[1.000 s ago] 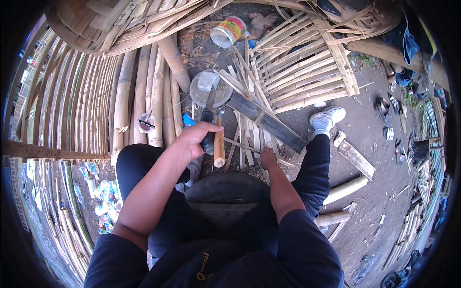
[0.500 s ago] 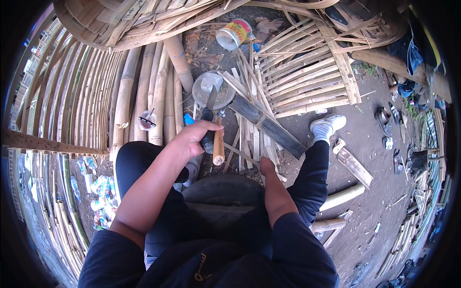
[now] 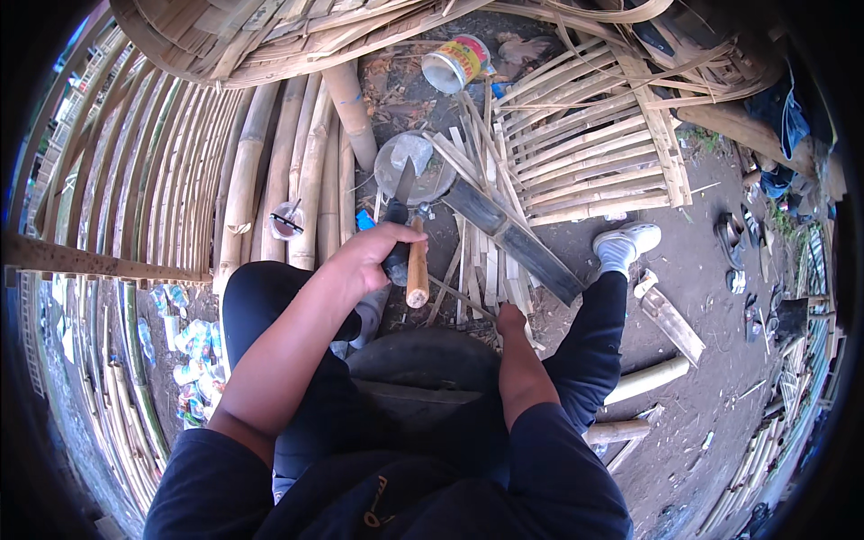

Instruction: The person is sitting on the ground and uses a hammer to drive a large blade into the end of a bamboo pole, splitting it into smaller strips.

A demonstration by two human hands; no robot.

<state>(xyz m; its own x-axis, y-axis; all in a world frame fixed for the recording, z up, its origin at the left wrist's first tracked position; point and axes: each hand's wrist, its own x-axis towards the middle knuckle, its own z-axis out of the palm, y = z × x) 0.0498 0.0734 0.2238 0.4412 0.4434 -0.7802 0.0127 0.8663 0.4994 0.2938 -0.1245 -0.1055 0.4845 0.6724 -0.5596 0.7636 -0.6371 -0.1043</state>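
Right hand now nearer torso

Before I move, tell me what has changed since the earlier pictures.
The right hand has drawn back, lower in the picture, and the thin strip it holds slants more steeply. The whole view slid slightly rightward. The left hand keeps its grip on the black-handled knife; nothing was taken or released.

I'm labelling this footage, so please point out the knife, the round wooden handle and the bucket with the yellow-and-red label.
Knife (image 3: pixel 396 213), head view: upper end of its black handle.
Round wooden handle (image 3: pixel 418 265), head view: middle of its length.
Bucket (image 3: pixel 464 59), head view: its labelled outer wall.
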